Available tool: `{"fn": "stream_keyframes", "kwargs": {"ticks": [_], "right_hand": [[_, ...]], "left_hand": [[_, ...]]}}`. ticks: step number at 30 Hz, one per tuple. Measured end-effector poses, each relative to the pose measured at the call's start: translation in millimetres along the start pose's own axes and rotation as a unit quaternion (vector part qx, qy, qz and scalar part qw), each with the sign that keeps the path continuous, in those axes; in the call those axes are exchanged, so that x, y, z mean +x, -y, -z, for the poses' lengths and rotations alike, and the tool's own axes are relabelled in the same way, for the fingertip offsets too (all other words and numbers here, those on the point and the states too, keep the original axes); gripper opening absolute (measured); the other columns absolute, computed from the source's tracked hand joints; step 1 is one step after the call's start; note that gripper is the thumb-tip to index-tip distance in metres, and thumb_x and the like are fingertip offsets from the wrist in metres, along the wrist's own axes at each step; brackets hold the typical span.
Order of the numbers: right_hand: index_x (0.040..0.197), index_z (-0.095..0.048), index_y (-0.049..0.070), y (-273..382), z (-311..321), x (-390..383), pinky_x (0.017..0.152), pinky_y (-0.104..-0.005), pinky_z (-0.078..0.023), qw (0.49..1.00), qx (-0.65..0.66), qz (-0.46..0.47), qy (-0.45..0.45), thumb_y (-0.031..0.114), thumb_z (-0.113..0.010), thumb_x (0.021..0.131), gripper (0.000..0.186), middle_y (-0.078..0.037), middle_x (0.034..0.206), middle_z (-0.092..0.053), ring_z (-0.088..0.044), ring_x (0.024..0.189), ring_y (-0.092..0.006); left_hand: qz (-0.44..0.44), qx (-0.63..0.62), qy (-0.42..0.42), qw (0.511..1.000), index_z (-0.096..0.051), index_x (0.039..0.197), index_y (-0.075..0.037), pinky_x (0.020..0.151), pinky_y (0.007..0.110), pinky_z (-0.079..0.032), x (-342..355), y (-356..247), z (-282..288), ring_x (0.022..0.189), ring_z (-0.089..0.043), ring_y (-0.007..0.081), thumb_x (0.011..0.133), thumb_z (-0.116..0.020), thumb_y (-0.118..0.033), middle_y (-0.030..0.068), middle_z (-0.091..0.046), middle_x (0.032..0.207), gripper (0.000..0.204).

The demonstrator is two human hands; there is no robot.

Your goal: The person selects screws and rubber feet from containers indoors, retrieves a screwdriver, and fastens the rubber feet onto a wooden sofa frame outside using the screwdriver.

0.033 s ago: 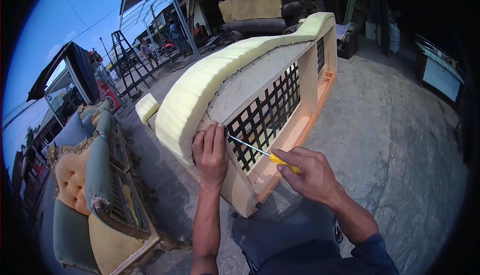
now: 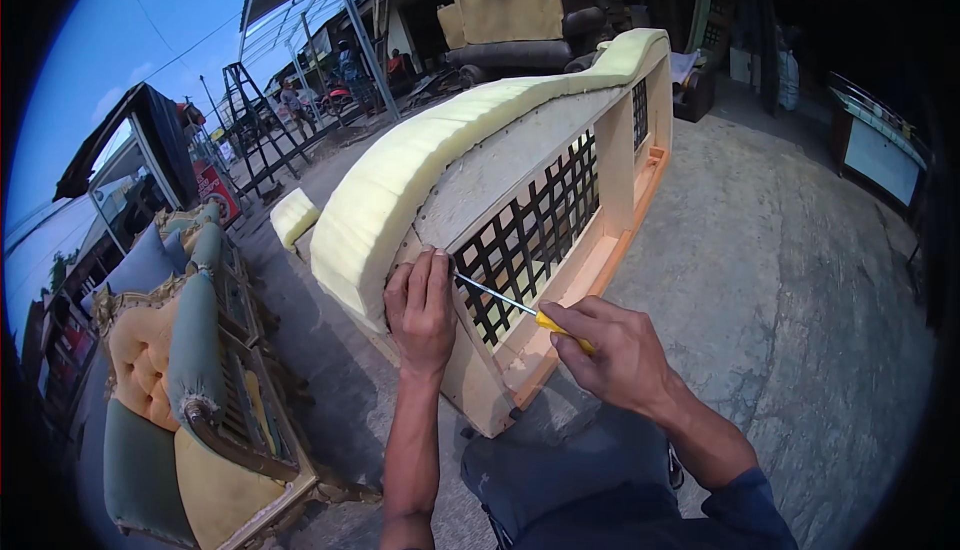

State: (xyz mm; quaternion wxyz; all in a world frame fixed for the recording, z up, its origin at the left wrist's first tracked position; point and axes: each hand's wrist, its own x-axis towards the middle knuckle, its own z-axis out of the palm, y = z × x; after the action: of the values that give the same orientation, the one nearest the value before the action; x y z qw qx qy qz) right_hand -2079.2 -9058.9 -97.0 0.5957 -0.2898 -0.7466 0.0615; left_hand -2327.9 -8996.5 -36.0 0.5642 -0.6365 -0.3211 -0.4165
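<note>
In front of me lies a wooden sofa frame (image 2: 622,165) on its side, with yellow foam (image 2: 400,175) along its curved edge and black straps woven into a lattice (image 2: 535,215) across its opening. My right hand (image 2: 617,355) grips the yellow handle of a screwdriver (image 2: 498,295). Its thin metal shaft slants up to the left, and the tip ends beside the fingers of my left hand (image 2: 422,310). That hand is closed against the plywood near the foam's end and the lattice corner. Whatever its fingers pinch is hidden.
At left stands a carved sofa (image 2: 150,350) with tufted orange and green padding. A small foam piece (image 2: 294,216) sits beyond the frame. Stacked sofas (image 2: 510,10) are at the back, a glass-topped cabinet (image 2: 880,140) at right. Concrete floor (image 2: 760,280) runs along the right side.
My right hand has shifted very slightly left, with the screwdriver handle sitting a little lower in view. My left hand stays in place.
</note>
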Motion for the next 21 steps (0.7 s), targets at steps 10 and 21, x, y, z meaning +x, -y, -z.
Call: {"fn": "stream_keyframes", "kwargs": {"ticks": [10,21], "right_hand": [[0.11,-0.06,-0.004,31.5,-0.8,1.4,0.067,-0.0439,-0.054,0.998,0.049,-0.043,0.023,0.013,-0.064,0.09,0.026,-0.025,0.092,-0.068,-0.069,0.076,-0.0376],[0.112,-0.056,-0.001,45.5,-10.3,-21.7,0.065,-0.0412,-0.055,0.992,-0.119,0.035,-0.007,0.015,-0.069,0.088,0.032,-0.02,0.089,-0.064,-0.067,0.082,-0.0362]], "left_hand": [[0.517,-0.575,0.015,0.634,-0.044,0.14,0.0,0.101,0.043,-0.046,-32.3,-76.3,26.2,0.113,-0.059,0.0298,0.099,-0.054,-0.007,0.016,-0.054,0.135,0.043],[0.47,-0.855,-0.052,0.212,-0.06,0.112,-0.004,0.089,0.04,-0.059,-24.0,-62.3,0.0,0.092,-0.07,0.0219,0.101,-0.057,-0.018,0.0091,-0.07,0.097,0.018]]}}
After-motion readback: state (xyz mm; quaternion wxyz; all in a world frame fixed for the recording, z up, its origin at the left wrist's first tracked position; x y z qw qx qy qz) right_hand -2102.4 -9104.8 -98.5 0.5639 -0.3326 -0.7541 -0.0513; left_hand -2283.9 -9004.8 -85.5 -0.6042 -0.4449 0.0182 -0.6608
